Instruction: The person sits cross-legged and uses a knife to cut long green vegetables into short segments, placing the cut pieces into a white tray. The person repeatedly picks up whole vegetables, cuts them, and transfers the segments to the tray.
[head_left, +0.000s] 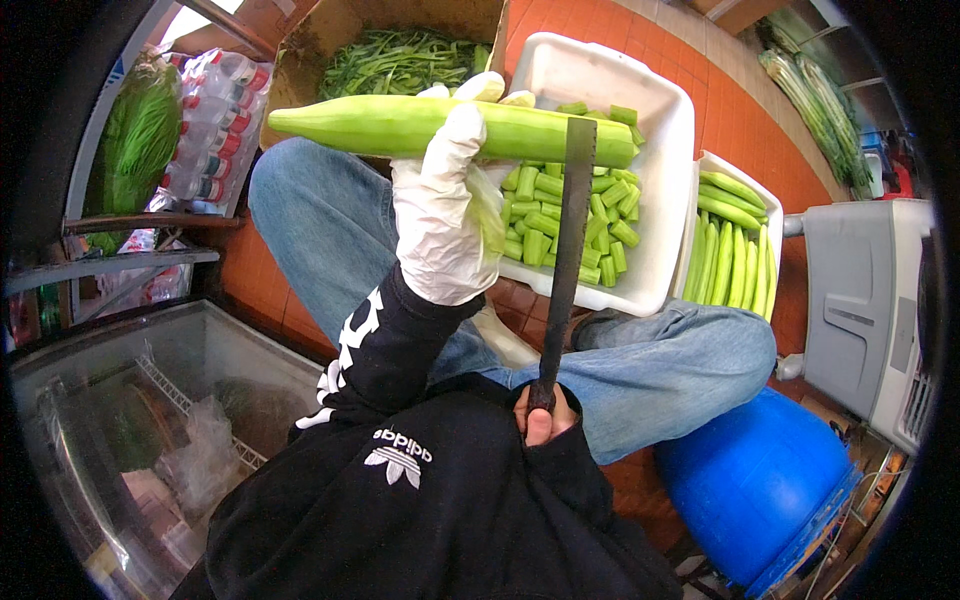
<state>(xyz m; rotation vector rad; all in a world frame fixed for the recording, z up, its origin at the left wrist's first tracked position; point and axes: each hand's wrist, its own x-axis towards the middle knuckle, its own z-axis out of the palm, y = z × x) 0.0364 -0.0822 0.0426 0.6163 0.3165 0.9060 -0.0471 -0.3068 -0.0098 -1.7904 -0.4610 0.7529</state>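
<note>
In a white glove, my left hand (450, 202) grips a long pale-green gourd (360, 124), held level with its tapered end to the left. My bare right hand (546, 416) is closed around the handle of a long dark saw-like blade (574, 225). The blade crosses in front of the gourd near its blunt right end; whether it has entered the flesh I cannot tell. Below the gourd stands a white plastic tub (667, 187) holding many short cut green pieces (544, 221).
A cardboard box (300, 82) of green peelings (405, 64) stands behind the gourd. To the right are a white crate (690, 225) of whole peeled gourds (724, 255), a grey appliance (855, 315) and a blue barrel (750, 487). A glass-topped freezer (187, 420) flanks me on the left.
</note>
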